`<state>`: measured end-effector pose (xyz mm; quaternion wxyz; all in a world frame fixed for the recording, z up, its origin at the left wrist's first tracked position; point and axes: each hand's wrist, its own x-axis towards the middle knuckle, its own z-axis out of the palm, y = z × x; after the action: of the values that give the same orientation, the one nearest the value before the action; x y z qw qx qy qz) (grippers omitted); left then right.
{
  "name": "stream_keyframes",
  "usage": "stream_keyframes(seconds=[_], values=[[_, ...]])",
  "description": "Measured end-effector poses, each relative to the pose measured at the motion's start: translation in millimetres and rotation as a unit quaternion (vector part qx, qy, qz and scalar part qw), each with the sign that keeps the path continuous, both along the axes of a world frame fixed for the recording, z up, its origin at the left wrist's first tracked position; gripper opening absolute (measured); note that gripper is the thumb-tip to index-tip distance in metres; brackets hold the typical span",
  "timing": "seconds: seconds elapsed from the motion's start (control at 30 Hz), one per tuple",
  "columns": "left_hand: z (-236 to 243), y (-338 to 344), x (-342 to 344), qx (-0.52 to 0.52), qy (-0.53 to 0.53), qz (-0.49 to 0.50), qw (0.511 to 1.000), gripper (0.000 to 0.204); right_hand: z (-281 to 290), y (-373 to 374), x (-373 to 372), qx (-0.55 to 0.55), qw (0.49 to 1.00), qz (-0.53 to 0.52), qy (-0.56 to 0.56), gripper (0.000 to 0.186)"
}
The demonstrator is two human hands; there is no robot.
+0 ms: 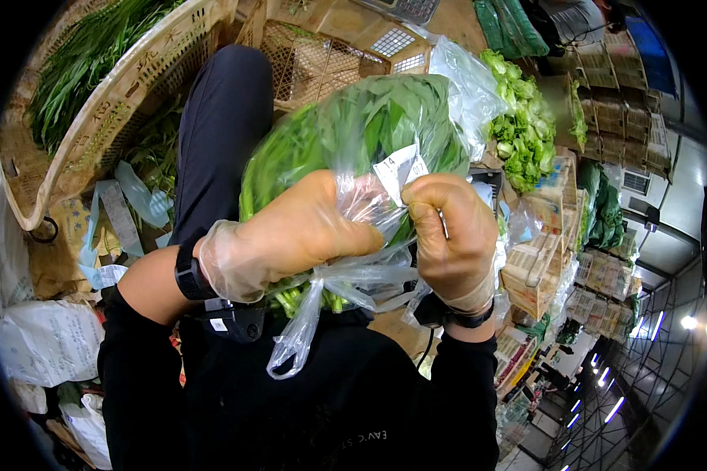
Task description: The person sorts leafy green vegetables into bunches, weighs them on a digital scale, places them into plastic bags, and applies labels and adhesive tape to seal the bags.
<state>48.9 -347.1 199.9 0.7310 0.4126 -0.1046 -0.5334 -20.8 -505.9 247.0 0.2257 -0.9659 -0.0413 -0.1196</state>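
A clear plastic bag [404, 94] full of long-stemmed leafy greens lies across my lap, its handles tied in a knot [316, 286] toward my body. Both hands wear thin translucent gloves. My left hand [287, 228] is closed on gathered plastic at the bag's middle, thumb pointing right; its other fingers are partly hidden. On the right, my right hand [452, 235] is curled, with thumb and forefinger pinching the edge of a white printed label [397, 169] on the bag. Cut stems [288, 301] show beside the knot.
A large tan plastic basket [110, 102] of dark greens [86, 67] stands at the left. Beyond the bag is another tan crate [306, 67]. Pale green lettuce [522, 118] lies to the right, near stacked crates [538, 259]. Blue-white strips [126, 204] hang at the left.
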Motion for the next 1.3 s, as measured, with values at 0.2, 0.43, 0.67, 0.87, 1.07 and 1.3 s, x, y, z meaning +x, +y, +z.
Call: stream_keyframes(seconds=[0.2,0.43,0.67,0.87,1.07,1.3], values=[[-6.0,-2.9,-2.2,-0.017,0.017,-0.006,1.000,0.022,3.9,-1.2,1.4,-0.003,0.999,0.040,-0.019,0.013],[-15.9,-7.1,-9.9,-0.064,-0.049,0.040,0.996,0.023,10.6,6.2,11.5,-0.136,0.985,0.097,-0.046,0.023],[10.0,-6.0,1.9,-0.008,-0.159,-0.015,0.987,0.024,30.0,12.4,5.4,-0.246,0.965,0.069,-0.051,0.018],[68.7,-9.5,9.6,0.009,-0.325,-0.118,0.938,0.020,69.9,1.2,-23.2,-0.255,0.959,0.057,-0.106,0.012],[78.2,-23.3,-12.0,0.035,-0.145,-0.209,0.966,0.023,49.9,-0.6,-70.8,-0.170,0.970,-0.083,-0.151,0.011],[45.4,-6.3,-38.7,0.011,-0.012,-0.125,0.992,0.035,29.2,8.1,-78.7,-0.102,0.981,-0.094,-0.134,0.013]])
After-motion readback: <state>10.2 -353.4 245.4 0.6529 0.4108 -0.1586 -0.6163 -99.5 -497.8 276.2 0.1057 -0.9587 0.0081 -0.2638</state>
